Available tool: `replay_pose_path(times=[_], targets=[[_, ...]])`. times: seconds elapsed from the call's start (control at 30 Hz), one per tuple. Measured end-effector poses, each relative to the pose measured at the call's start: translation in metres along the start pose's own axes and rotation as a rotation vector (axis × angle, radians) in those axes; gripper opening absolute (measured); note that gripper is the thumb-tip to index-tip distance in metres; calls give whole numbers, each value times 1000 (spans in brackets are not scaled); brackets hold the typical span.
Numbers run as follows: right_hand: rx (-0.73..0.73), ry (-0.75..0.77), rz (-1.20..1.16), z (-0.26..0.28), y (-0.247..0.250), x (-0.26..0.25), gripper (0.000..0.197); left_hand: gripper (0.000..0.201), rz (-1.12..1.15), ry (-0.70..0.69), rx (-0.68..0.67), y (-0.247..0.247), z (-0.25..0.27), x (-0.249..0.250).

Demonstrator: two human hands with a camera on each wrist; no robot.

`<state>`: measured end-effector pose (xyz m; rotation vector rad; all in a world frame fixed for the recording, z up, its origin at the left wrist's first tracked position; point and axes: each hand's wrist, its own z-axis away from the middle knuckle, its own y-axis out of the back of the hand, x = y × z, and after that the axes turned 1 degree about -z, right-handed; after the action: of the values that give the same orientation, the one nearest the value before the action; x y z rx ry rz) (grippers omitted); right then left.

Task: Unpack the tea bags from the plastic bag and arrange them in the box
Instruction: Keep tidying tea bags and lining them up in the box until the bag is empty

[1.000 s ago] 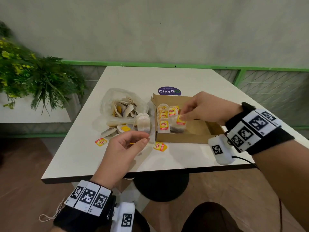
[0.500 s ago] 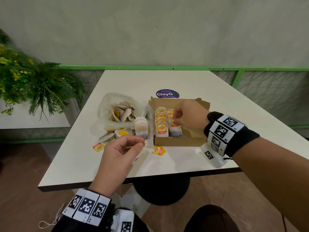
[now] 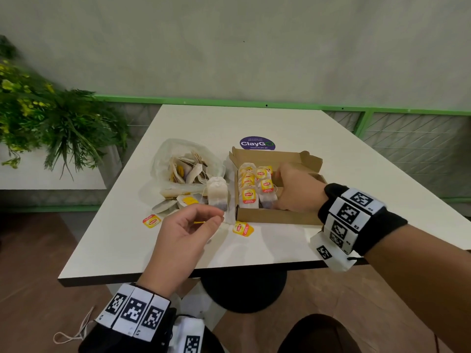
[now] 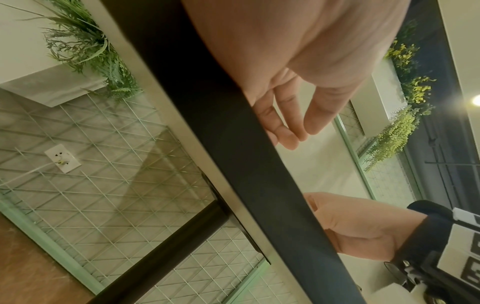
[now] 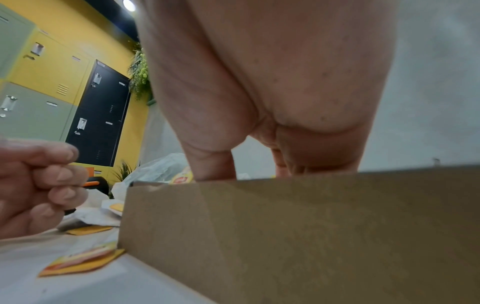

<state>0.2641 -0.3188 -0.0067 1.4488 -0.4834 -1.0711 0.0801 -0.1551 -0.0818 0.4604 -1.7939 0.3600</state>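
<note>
An open cardboard box [image 3: 280, 217] lies on the white table [image 3: 280, 245], with several Lipton tea bags [image 3: 248, 197] standing in rows at its left end. My right hand [image 3: 280, 197] reaches down into the box against the right side of the nearest-row tea bag [image 3: 266, 197]. The box wall [image 5: 285, 226] hides its fingertips. My left hand [image 3: 216, 219] hovers near the table's front and pinches a small yellow tag [image 3: 200, 221]. One tea bag [image 3: 217, 193] stands just outside the box's left wall. The clear plastic bag [image 3: 183, 159] lies left of it with several tea bags inside.
Two loose yellow tags [image 3: 151, 221] [image 3: 243, 229] lie on the table in front of the box. A purple sticker [image 3: 257, 143] sits behind the box. A leafy plant [image 3: 51, 123] stands off the table's left side. A green rail runs along the wall.
My right hand has moved down into the box and toward me, beside the front tea bag. The left hand has kept its place and its pinch.
</note>
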Motion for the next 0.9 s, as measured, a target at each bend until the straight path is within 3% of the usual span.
replay_pose_path(times=[0.23,0.43,0.5,0.57,0.67,0.77,0.83,0.9], targets=[[60,-59,17,-18,-10,-8,50,17,-18,-7,42,-2,3,2],[18,-102,-44,-13,-7,-14,66,32,-106,-49,159,-3,5,-4],[76,-87,-34,-4,-1,-19,55,42,-155,-113,264,-3,6,-7],[197,20,-12,12,5,-27,30,46,-176,-149,345,-3,7,-8],[205,259,6,49,1,-42,3,49,-226,-108,321,-3,4,-10],[-2,376,136,77,-25,-46,22,45,-395,-69,212,-7,2,-10],[-114,330,235,84,-44,-42,36,43,-514,-85,193,-10,2,-10],[-131,302,239,90,-58,-35,44,44,-603,-131,238,-11,4,-11]])
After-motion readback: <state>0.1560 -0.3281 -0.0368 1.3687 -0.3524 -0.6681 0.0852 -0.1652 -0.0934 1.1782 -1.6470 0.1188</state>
